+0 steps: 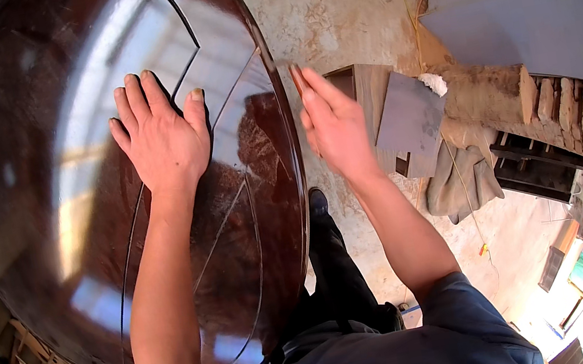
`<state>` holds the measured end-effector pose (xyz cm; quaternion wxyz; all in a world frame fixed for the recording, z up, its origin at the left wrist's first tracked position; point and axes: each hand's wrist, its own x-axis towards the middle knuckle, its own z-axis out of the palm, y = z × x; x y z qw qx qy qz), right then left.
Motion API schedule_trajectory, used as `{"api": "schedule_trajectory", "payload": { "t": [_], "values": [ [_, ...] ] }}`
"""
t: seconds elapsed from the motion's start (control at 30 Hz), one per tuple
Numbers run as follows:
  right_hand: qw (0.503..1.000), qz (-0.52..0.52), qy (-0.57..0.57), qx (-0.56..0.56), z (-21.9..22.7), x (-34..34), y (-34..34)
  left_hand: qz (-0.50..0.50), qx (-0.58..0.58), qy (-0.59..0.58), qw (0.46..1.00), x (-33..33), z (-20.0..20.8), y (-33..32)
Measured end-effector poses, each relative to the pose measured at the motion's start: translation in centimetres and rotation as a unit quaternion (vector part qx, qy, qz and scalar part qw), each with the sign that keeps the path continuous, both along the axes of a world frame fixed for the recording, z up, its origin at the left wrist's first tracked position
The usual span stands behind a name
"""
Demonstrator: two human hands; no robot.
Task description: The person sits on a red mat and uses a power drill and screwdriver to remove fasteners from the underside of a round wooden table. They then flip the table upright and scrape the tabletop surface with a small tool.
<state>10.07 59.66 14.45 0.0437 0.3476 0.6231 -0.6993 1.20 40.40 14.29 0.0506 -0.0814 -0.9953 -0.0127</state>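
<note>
Glossy dark-brown counter [33, 220], rounded, thin dark lines across its top, window light reflected in it. Nearest: dark shirt [385, 360] and trouser leg [336, 260], the leg just beside the counter's edge. Left hand [166, 145] palm down on the counter, fingers slightly spread, thumb out to the side. Right hand [335, 120] just off the right rim, fingers closed round a thin brown tool [298, 81]; its far end blurred near the rim, contact cannot be told. Further right, on the floor [330, 3]: grey panel [410, 113], crumpled brown cloth [464, 187], small orange tag [484, 249] on a cord, any print too small to tell. Beyond: large grey-blue sheet [520, 17].
</note>
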Motion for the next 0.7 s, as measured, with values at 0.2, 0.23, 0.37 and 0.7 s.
{"api": "schedule_trajectory", "payload": {
  "t": [0.2, 0.23, 0.37, 0.7],
  "values": [
    [0.999, -0.004, 0.036, 0.008, -0.4, -1.9, 0.5, -0.007, 0.001, 0.000, 1.000, 0.1, 0.1, 0.3],
    [0.999, 0.004, 0.036, 0.011, -0.6, -1.1, 0.5, -0.003, 0.002, 0.001, 1.000, -0.1, 0.1, 0.3],
    [0.998, -0.009, 0.063, -0.012, -0.6, 0.3, -0.5, -0.005, 0.001, 0.002, 1.000, -0.1, 0.0, 0.2],
    [0.998, 0.011, 0.043, 0.039, -0.4, -1.7, 0.3, -0.002, -0.017, -0.017, 1.000, 0.3, 0.1, 0.2]
  ]
}}
